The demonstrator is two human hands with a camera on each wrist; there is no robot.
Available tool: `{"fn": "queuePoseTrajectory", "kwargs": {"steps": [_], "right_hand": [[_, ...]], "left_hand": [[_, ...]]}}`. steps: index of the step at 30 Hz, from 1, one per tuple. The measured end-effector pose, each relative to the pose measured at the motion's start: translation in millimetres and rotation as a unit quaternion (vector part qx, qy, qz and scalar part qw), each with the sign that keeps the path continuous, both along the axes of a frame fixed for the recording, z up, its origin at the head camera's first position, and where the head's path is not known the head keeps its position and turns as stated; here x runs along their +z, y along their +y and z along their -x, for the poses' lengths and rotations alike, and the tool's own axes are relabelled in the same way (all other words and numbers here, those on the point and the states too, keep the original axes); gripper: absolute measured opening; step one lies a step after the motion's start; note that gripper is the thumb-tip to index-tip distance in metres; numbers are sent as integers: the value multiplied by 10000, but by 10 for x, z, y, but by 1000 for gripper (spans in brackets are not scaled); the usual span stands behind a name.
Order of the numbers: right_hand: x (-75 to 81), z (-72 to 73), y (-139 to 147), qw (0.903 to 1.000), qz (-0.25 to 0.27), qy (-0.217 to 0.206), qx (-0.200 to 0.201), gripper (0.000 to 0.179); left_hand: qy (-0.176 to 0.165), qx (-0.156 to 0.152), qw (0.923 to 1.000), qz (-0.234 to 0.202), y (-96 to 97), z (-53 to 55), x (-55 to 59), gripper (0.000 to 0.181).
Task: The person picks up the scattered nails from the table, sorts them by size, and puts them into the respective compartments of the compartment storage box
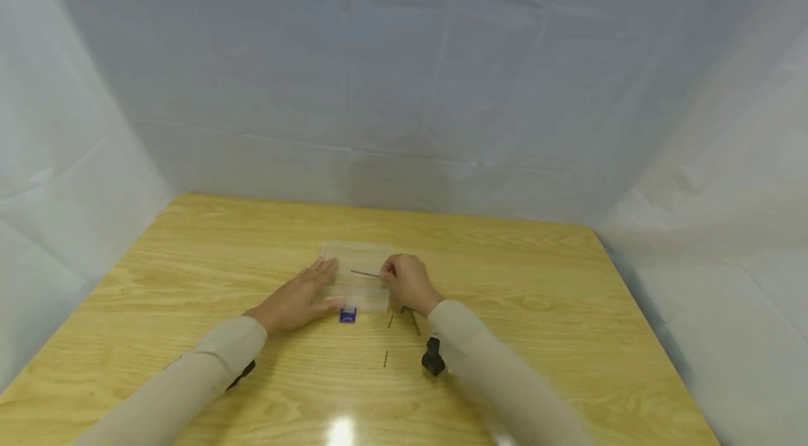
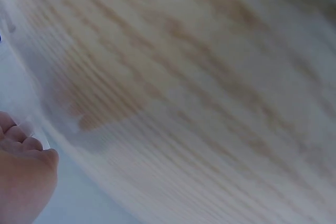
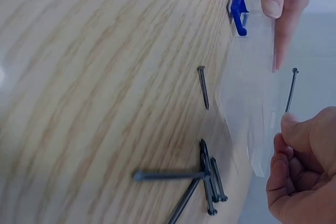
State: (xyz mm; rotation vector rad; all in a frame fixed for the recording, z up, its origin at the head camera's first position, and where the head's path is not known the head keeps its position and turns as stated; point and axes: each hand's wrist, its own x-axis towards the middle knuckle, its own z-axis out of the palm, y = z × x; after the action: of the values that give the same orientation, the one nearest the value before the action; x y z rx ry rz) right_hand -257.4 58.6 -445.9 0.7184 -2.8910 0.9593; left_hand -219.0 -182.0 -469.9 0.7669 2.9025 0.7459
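Observation:
A clear plastic box [image 1: 372, 299] with its lid raised lies on the table. At its front edge is a blue latch [image 1: 348, 315], also seen in the right wrist view. My left hand [image 1: 303, 300] rests along the box's left side, fingers extended, thumb beside the latch. My right hand [image 1: 410, 283] pinches a nail [image 3: 291, 91] between thumb and fingertips; its head end points left, over the box. Below that hand, several nails [image 3: 212, 182] lie in a loose pile near the box's right corner.
Two single nails lie apart in front of the box: one nearer nail [image 1: 386, 359] and another nail [image 1: 390, 321]. The wooden table [image 1: 208, 271] is enclosed by white sheeting [image 1: 404, 81] at the back and sides.

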Motion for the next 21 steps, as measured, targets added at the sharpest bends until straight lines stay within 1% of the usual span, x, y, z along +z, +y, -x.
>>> {"fn": "queuePoseTrajectory", "kwargs": {"steps": [5, 9, 13, 21], "right_hand": [[-41, -4, -97, 9996, -175, -181, -90, 13], [-77, -21, -136, 9993, -230, -212, -211, 13], [-83, -36, -153, 9993, -233, -106, -266, 14], [-73, -68, -156, 9983, -482, 262, -191, 13]], "left_hand": [[-24, 20, 10000, -10, 5, 1, -11, 83], [-65, 26, 10000, -33, 15, -6, -6, 83], [-73, 47, 10000, -43, 17, -11, -1, 82], [-80, 43, 10000, -39, 11, -7, -18, 82]]}}
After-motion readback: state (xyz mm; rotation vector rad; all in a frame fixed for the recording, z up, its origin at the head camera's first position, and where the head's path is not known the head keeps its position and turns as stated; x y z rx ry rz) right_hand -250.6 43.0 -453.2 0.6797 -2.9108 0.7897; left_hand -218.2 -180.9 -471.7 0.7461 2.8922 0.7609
